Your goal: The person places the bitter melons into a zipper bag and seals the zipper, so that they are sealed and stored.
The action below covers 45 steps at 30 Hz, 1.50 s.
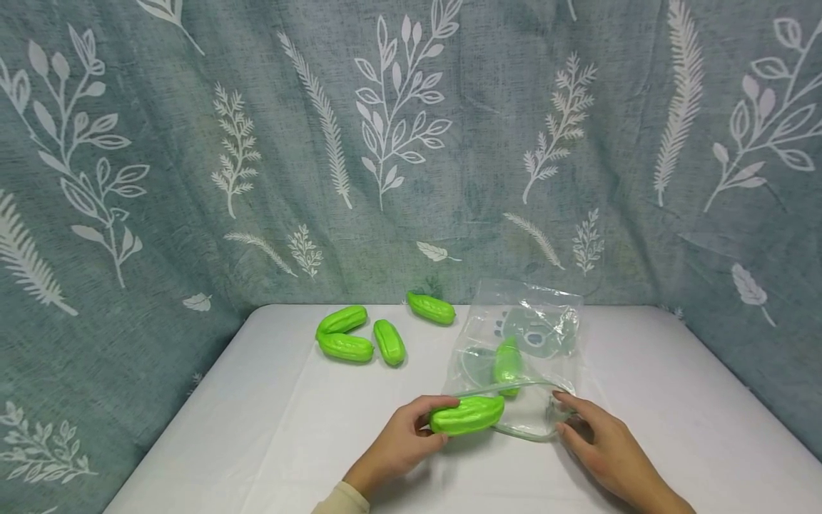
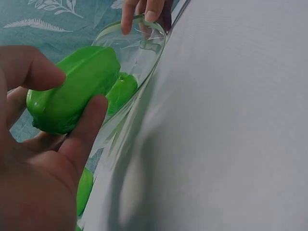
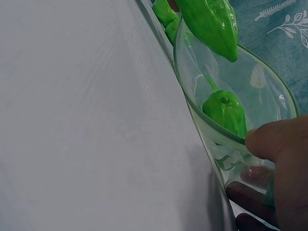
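Note:
My left hand [image 1: 404,434] grips a green ridged gourd-like vegetable [image 1: 467,416] by its left end, thumb on the near side and fingers over the far side. The vegetable's pointed free end is at the mouth of a clear zip bag [image 1: 528,435] with a printed pattern. My right hand [image 1: 604,444] pinches the bag's rim at its right side, and the mouth gapes wide. Inside the bag lies another green vegetable [image 3: 224,114], its stem end facing the opening in the right wrist view. Part of the held vegetable is hidden by the left fingers.
On the white table [image 1: 257,400], two green vegetables [image 1: 347,348] touch each other at the back left. A third loose vegetable [image 1: 389,343] lies beside them, and one more [image 1: 432,308] sits near the back edge. A patterned curtain [image 1: 411,235] hangs behind.

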Available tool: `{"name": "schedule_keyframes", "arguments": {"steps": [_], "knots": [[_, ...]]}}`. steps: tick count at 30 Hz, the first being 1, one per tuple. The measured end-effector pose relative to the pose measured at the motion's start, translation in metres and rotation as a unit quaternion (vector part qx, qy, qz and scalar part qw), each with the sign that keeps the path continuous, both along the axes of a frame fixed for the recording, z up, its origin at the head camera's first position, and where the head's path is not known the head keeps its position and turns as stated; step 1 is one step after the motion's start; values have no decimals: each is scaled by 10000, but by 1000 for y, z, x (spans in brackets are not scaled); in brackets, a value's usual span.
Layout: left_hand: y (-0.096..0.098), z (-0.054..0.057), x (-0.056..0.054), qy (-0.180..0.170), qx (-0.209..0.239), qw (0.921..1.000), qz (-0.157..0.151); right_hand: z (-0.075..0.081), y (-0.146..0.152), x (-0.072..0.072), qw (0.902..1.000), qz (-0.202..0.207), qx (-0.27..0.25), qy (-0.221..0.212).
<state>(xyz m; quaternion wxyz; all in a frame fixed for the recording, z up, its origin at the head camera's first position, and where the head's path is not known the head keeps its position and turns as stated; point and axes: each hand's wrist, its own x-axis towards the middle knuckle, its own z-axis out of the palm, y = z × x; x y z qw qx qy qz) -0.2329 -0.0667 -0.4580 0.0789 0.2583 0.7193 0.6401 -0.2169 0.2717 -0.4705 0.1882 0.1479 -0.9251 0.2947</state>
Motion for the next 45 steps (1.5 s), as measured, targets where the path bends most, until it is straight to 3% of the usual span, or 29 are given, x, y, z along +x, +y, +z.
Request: {"name": "schedule_keyframes", "arguments": {"steps": [8,31,45], "knots": [[5,-3,1,207,-252,9995,-47,-1,1,-1,10000,10,-21,46],[11,-3,2,101,-349,9991,208,0,1,0,9999,-9,-17,111],[16,-6,3,245,-412,9983,316,0,0,-1,9999,-16,18,156]]}}
